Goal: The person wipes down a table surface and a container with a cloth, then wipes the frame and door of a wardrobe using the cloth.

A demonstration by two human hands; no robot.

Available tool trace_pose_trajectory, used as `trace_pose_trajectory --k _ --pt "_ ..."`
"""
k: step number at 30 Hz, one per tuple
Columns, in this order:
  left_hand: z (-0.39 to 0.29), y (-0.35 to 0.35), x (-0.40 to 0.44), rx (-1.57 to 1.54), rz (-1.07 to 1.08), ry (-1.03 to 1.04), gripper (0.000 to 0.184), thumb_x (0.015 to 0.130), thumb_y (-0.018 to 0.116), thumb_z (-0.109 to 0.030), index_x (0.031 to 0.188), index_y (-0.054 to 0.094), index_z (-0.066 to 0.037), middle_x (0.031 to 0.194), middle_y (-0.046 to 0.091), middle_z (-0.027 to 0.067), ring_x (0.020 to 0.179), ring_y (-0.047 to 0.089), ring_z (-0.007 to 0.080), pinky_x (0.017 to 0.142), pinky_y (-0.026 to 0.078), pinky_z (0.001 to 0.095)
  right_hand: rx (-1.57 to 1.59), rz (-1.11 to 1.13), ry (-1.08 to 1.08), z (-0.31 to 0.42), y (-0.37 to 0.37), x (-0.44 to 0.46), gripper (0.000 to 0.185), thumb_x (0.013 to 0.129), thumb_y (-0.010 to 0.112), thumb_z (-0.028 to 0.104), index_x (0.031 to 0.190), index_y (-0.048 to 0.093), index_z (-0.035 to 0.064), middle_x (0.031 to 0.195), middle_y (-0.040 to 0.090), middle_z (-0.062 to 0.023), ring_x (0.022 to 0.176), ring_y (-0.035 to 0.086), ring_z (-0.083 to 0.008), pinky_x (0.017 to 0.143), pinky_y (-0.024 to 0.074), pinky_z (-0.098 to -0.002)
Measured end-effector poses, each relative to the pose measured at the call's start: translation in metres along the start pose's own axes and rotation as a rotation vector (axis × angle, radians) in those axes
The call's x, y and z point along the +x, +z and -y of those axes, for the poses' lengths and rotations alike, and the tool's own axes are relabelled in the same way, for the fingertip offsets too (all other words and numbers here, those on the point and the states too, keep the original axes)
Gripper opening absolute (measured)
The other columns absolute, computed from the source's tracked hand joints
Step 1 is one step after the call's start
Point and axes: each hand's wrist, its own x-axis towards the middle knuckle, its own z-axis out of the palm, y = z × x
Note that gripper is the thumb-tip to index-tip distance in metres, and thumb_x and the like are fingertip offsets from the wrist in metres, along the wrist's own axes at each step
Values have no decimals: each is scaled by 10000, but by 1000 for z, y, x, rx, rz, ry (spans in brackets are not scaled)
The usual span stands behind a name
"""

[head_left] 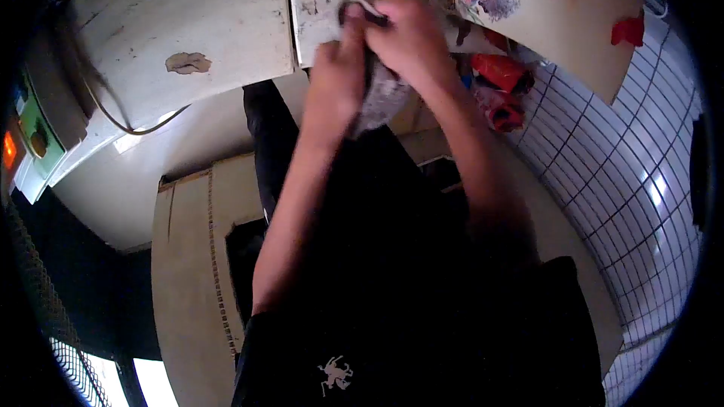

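Both of my hands are together at the front edge of the worn white tabletop (226, 22). My left hand (338, 79) and my right hand (407, 34) are closed on a grey, mottled piece of fabric (383, 98). A dark part and a pale edge of the fabric show between the thumbs at the top. Its lower end hangs beneath my hands, over my dark clothing. Motion blur and the fingers hide much of its shape, so I cannot tell what kind of item it is.
A floral printed sheet (573, 19) covers the right side of the table. Red wrapped items (501, 83) lie under its edge. At the left are a green panel with a lit orange switch (9, 148) and a looping cable (113, 117). A brown box (185, 256) stands below.
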Motion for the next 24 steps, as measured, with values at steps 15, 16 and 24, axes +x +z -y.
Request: trace_pose_trajectory --k 15,16,24 --pt "-2 -24 22 340 111 487 292 852 498 -140 1047 516 77 745 570 266 739 583 440 641 475 487 -25 -39 -156 15 -2 10 214 816 648 197 910 660 5 740 612 -219 663 598 -373 620 472 -406" --pt "2 -20 22 435 88 658 277 854 503 -149 1021 532 70 758 577 260 756 583 442 653 474 490 -21 -36 -169 10 -2 9 214 816 648 197 910 660 5 740 612 -219 663 598 -373 620 472 -406" --pt "-29 -12 2 287 -17 277 290 922 436 -166 1037 536 81 763 575 269 742 586 449 627 465 512 26 -50 -123 1 -3 5 215 817 656 180 923 656 -7 725 629 -197 601 600 -273 589 454 -365"
